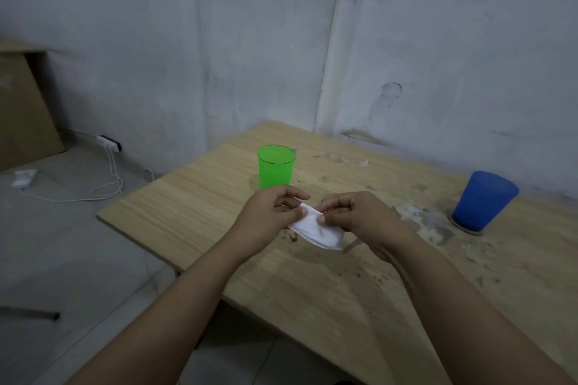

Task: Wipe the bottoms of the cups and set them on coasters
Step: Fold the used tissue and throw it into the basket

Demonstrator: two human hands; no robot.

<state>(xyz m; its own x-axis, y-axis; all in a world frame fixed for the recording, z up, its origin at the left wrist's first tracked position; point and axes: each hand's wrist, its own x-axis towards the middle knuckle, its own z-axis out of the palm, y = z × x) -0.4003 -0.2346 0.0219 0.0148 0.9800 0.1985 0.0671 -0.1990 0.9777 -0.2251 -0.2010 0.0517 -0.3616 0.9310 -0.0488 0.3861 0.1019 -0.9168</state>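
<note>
A green cup (276, 166) stands upright on the wooden table (200, 200), just behind my hands. At the right, a blue cup (483, 201) stands upright on a round coaster (469, 230), only the rim of which shows. Over the middle of the table I hold a folded white cloth (316, 230) with both hands. My left hand (269, 216) pinches its left end and my right hand (359, 216) pinches its top edge. Whatever lies under the green cup is hidden by my left hand.
The table stands in a corner against pale walls; its surface is stained and scuffed toward the right. To the left, on the floor, lie a white power strip with a cable (109, 147), a cardboard box (25, 109) and a dark rod (37, 314).
</note>
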